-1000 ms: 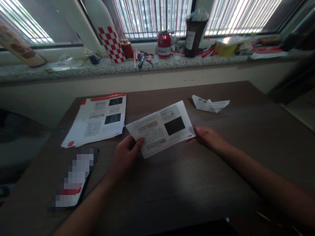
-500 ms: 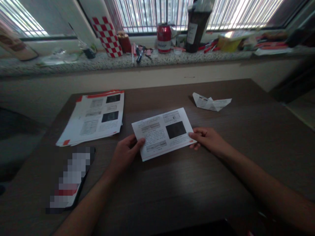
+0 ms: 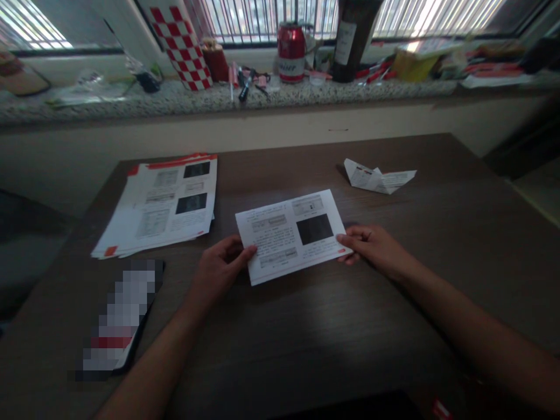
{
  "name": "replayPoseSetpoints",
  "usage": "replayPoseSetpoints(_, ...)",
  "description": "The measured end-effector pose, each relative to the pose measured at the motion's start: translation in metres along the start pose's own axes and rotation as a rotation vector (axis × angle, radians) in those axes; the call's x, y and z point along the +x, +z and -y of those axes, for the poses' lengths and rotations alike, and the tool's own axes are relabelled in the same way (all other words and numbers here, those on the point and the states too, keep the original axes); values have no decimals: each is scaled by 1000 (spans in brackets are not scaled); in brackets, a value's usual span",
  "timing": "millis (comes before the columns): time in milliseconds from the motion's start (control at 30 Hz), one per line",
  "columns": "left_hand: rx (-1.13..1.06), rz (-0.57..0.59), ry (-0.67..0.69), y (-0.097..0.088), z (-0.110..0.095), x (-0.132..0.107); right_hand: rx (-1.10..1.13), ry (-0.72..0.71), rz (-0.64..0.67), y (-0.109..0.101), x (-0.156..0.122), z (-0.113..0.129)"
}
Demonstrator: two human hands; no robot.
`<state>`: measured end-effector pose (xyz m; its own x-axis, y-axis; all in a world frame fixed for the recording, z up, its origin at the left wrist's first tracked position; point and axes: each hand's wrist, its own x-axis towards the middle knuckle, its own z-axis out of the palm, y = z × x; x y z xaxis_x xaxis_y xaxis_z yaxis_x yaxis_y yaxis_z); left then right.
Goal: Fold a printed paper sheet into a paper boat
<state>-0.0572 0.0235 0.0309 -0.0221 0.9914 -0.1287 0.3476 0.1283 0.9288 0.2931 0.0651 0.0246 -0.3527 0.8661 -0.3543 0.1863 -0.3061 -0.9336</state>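
A printed sheet of paper (image 3: pixel 275 239), folded in half by its look, is held up between my two hands over the table. My left hand (image 3: pixel 221 262) pinches its left edge, thumb on top and fingers underneath. At the lower right corner, my right hand (image 3: pixel 371 248) grips it with the thumb on the printed side. Text, small pictures and one dark block cover the face turned to me. Beyond my right hand, a folded paper boat (image 3: pixel 378 178) rests on the table.
On the brown table (image 3: pixel 306 350), a stack of printed sheets (image 3: pixel 175 204) lies at the far left. Nearer on that side is a phone (image 3: pixel 122 318) with a blurred screen. Behind, the stone sill (image 3: pixel 175 105) bears a red can (image 3: pixel 291 52), a dark bottle (image 3: pixel 347 46) and clutter.
My view has shifted slightly, so the sill and stack sit a little higher and further left in the picture. Both hands keep the same hold on the paper.
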Motion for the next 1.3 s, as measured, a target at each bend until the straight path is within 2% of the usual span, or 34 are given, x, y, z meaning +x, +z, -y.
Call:
replayPoseSetpoints(300, 49, -38, -6, -1, 7, 3, 11, 8, -9, 4, -1, 2)
replayPoseSetpoints(567, 85, -34, -86, -1, -3, 1, 18, 26, -16, 4, -3, 7)
replayPoseSetpoints(1300, 69, -23, -86, -3, -5, 0, 5, 10, -9, 4, -5, 8)
